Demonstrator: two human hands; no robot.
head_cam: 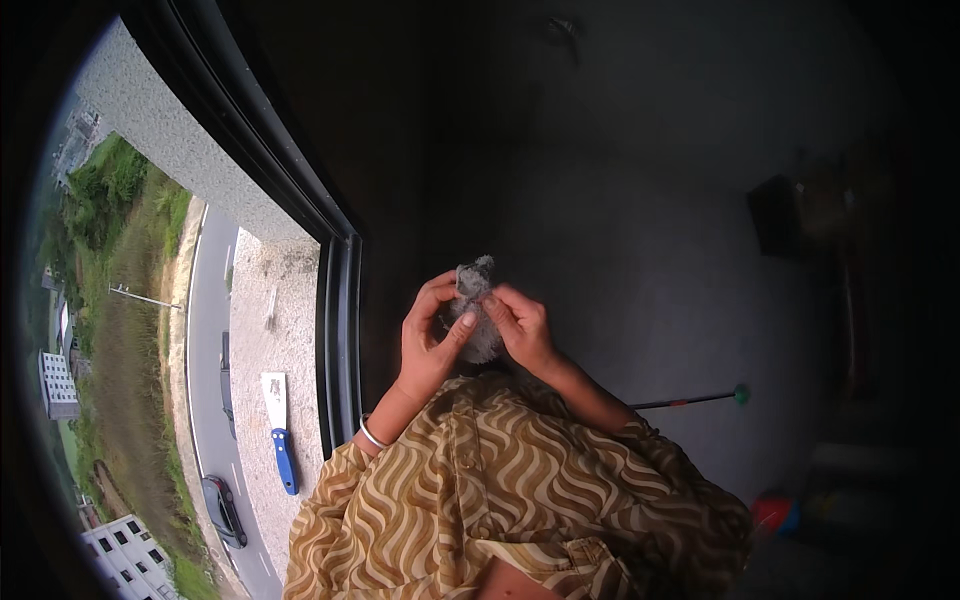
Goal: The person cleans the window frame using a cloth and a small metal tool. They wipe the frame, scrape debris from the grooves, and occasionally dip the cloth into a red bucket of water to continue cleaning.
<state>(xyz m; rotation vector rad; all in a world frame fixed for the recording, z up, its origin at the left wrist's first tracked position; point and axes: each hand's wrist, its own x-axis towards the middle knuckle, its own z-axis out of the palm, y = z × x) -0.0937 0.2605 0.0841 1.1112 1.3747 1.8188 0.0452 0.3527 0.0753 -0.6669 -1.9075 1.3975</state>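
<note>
A bunched grey fuzzy cloth (481,343) is held up in front of my chest, between both hands. My left hand (429,341) has its fingers curled around the left side, with the thumb on the front. At the upper right of the bundle, my right hand (528,328) pinches it between thumb and fingers. Some of the cloth is hidden behind my fingers. On the rough outer window ledge (251,442) to my left lies a putty knife (280,439) with a blue handle, its blade pointing away from me.
A dark metal window frame (341,315) stands between me and the ledge. Beyond it, a road (214,300) with cars runs far below. Over the dim floor (637,300) to my right reaches a thin pole (690,400) with a green end. A red and blue object (776,514) sits lower right.
</note>
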